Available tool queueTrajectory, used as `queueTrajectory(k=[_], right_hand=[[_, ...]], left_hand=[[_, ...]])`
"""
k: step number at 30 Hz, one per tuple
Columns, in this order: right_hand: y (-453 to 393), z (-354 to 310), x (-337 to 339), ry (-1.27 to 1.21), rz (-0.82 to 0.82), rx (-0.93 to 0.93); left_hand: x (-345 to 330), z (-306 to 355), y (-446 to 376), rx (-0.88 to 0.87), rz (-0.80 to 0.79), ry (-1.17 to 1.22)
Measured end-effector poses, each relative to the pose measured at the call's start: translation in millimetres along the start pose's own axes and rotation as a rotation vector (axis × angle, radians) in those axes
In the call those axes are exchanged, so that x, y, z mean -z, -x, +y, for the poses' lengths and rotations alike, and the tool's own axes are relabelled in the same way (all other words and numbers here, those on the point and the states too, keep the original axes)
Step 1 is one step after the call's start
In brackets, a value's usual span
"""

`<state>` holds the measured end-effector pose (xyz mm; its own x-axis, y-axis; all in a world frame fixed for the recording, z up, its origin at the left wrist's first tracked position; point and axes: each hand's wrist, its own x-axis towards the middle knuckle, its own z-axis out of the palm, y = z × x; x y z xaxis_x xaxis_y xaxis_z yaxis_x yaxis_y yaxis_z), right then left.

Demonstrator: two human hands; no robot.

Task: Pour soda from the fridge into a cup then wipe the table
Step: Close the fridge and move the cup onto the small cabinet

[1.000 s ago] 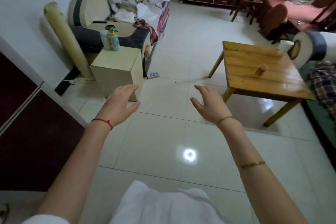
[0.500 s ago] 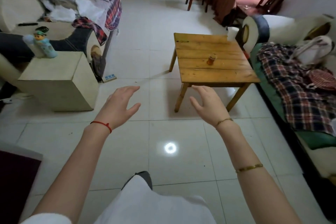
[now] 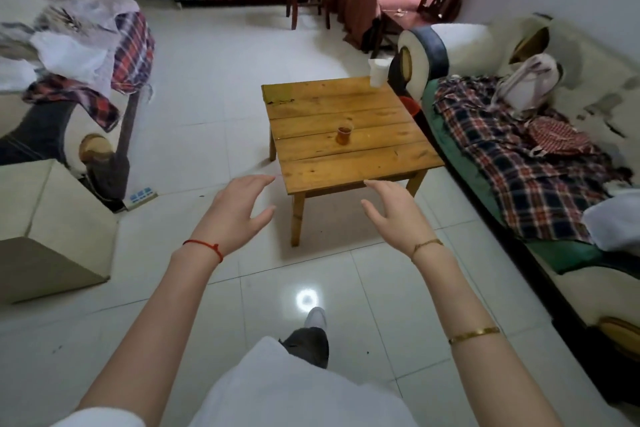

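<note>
Both hands are spread and holding nothing — the left hand [image 3: 232,212] and right hand [image 3: 393,213] are held out in front of the chest, fingers loosely apart, palms turned toward each other, above bare floor tiles just short of the wooden table [image 3: 349,144]. Nothing is gripped, and no soda bottle shows anywhere in the head view.

On the table, near its middle, stands a small clear cup [image 3: 344,134] with amber-brown liquid in it (whether that is the soda cannot be told from here). It stands upright, well apart from the hands. At the far right corner of the tabletop stands a white roll of paper [image 3: 378,71] — likely kept there for wiping, though that is a guess.

One white shoe [image 3: 316,317] is forward on the tiles, so the person appears to be mid-stride toward the table. A plaid blanket [image 3: 519,163] covers the sofa on the right; clothes are heaped on the sofa at left [image 3: 86,55]. No fridge is in sight, so how far the pouring has got is hard to judge.
</note>
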<state>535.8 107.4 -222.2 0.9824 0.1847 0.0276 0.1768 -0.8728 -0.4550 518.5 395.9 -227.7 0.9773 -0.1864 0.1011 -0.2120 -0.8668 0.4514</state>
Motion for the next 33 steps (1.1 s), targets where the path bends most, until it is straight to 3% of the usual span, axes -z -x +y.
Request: queueTrajectory(k=[7,16,33], right_hand=[[-113,65,41,-0.036,0.038,-0.069],[-223,128,49,-0.119,0.015,-0.134],[-455,254,59,-0.269,-0.161,-0.088]], left_hand=[[-14,28,-145,-0.048,-0.029,0.015],[-48,30,-273,-0.020,-0.102,0.012],[-135,39,-447,0.412,-0.017,0.143]])
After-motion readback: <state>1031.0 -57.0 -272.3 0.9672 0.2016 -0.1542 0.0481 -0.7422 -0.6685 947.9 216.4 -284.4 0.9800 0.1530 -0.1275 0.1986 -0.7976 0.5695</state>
